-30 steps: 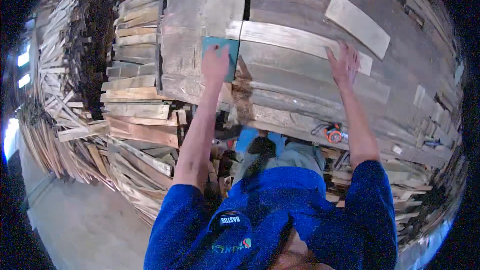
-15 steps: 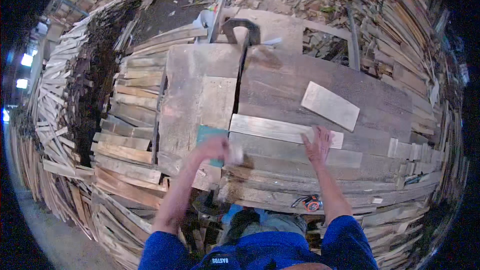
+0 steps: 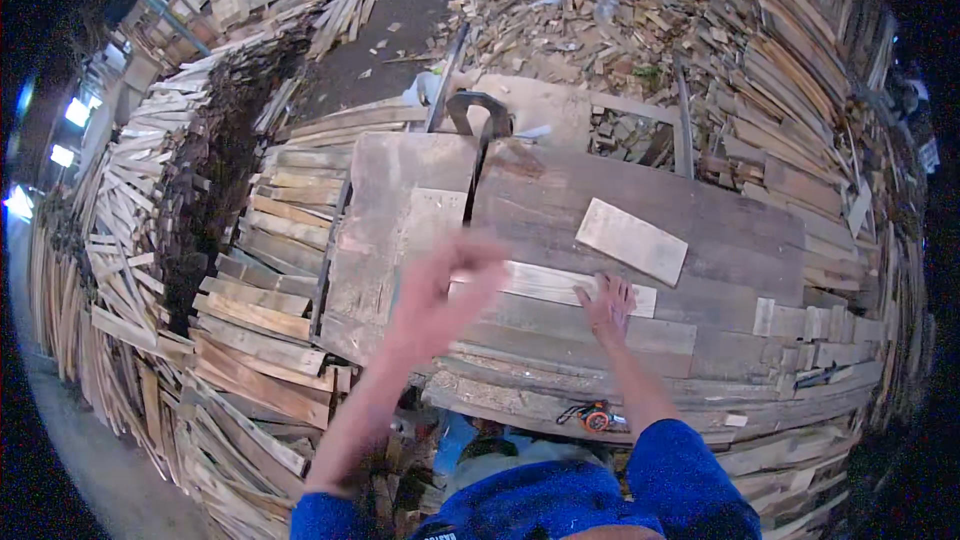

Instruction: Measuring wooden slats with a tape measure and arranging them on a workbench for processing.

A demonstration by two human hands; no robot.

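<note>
A long, narrow, pale wooden board (image 3: 545, 283) lies across a broad brown wooden worktable (image 3: 740, 230), right of its dark slot. The right hand (image 3: 607, 306) rests on the board's right end, fingers spread wide. The left hand (image 3: 440, 290), blurred, is at the board's left end, fingers curled; whether it holds anything, I cannot tell. Just beyond lies a wider, slanted pale plank (image 3: 632, 242).

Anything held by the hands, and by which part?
Right hand rests open atop the pale board near its right end; left hand is too blurred to tell.
</note>
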